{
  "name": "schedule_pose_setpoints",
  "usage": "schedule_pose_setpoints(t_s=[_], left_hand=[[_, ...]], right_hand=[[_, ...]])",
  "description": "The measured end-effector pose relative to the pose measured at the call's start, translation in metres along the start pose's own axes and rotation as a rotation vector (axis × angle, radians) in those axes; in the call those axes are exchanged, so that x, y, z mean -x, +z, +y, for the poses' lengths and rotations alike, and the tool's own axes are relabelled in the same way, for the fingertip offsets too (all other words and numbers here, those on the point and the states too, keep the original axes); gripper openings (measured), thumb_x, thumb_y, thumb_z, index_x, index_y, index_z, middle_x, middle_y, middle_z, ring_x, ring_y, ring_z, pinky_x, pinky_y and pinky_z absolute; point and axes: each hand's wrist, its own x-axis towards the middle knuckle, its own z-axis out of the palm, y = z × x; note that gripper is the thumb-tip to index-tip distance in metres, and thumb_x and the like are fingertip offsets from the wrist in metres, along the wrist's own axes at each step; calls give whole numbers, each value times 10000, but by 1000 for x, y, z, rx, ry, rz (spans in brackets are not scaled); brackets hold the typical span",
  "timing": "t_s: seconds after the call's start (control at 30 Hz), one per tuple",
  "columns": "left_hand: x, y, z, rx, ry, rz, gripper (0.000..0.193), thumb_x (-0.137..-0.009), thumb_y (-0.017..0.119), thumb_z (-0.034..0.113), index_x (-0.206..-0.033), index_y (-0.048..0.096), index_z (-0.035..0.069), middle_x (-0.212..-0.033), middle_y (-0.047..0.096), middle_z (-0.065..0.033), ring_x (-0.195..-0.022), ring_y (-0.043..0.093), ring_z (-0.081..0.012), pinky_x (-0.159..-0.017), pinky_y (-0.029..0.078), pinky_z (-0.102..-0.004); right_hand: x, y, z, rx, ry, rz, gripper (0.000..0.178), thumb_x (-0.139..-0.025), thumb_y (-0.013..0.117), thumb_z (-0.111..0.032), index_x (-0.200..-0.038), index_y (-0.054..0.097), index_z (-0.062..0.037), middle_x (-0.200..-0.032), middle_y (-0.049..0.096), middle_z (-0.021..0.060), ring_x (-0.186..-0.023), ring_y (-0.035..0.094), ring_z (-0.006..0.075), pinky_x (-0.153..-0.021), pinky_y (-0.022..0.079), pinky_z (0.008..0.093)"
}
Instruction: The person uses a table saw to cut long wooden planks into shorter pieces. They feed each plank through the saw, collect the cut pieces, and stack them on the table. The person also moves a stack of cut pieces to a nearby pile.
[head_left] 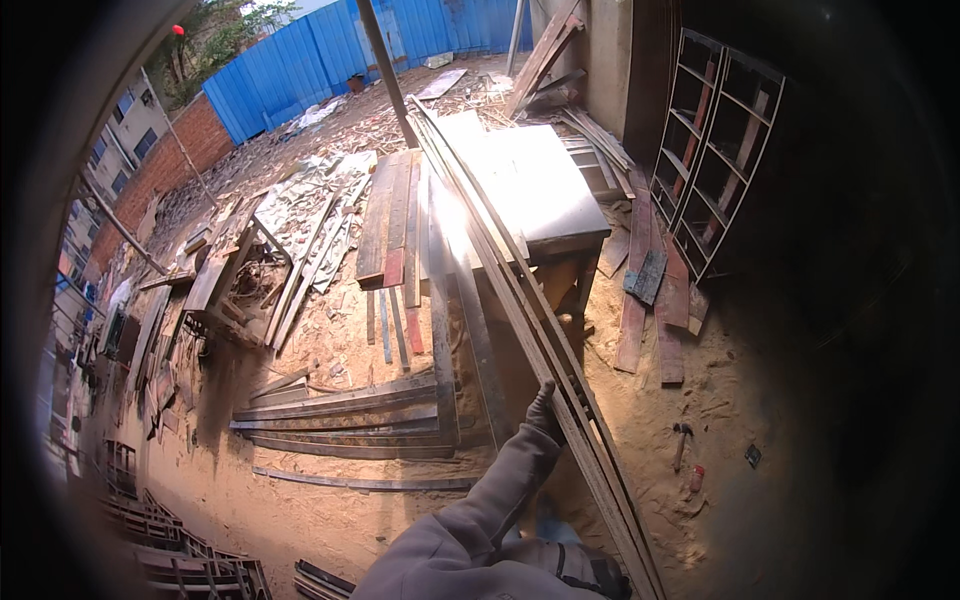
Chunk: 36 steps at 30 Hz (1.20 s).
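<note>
the sandy yard floor (330, 510) fills most of the frame, strewn with timber. a blue corrugated fence (300, 60) runs along the top, with a brick wall (170, 160) at the upper left. a worktable with a pale top (545, 185) stands at upper centre, and metal shelf frames (715, 140) lean in the dark upper right. a stack of planks (350, 425) lies flat at lower centre. a bundle of long thin strips (545, 340) runs diagonally from the top centre, over the table edge, down to the lower right. the left hand (545, 410), in a dark glove, is wrapped around this bundle just below the middle of the frame, its grey sleeve (470, 520) rising from the bottom edge. the right hand is out of sight. a small hammer (681, 440) lies on the sand at lower right.
</note>
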Motion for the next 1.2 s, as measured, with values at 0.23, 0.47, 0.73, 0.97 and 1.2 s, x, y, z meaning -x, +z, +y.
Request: schedule_pose_setpoints(t_s=[0.23,0.47,0.73,0.97,1.2], left_hand=[[68,37,15,-175,136,-130,588,-978,750,347,-1450,561,51,-1437,598,-142,-1322,575,-330,-1102,506,-524],[194,26,104,-155,381,-5,506,-1006,722,335,-1370,606,3,-1205,708,-141,-1126,710,-334,-1028,578,-489],[397,-39,245,-65,686,412,324,-1029,699,257,-1248,655,22,-1097,734,-114,-1009,739,-251,-891,632,-428],[548,-121,385,90,849,580,274,-1008,724,249,-1139,670,15,-958,707,-70,-864,711,-232,-810,631,-386],[621,-202,517,-80,940,814,373,-922,797,278,-1179,757,12,-1120,756,-57,-1032,686,-173,-945,555,-322]], right_hand=[[-33,8,-3,-87,-139,6,541,-878,696,-360,-1366,557,-172,-1090,630,112,-895,618,328,-736,506,476],[-49,27,-30,-138,-396,9,568,-815,769,-337,-1306,545,-157,-1082,621,124,-914,615,345,-760,496,470],[-21,53,-142,-176,-673,-8,613,-744,854,-311,-1237,532,-140,-1072,611,138,-937,611,364,-786,485,462],[5,57,-294,-273,-828,-92,638,-696,901,-268,-1201,536,-134,-1010,574,136,-949,613,382,-822,482,456],[-32,108,-458,-426,-678,-194,511,-720,833,-182,-1154,567,-144,-955,616,139,-911,654,372,-794,523,431]])
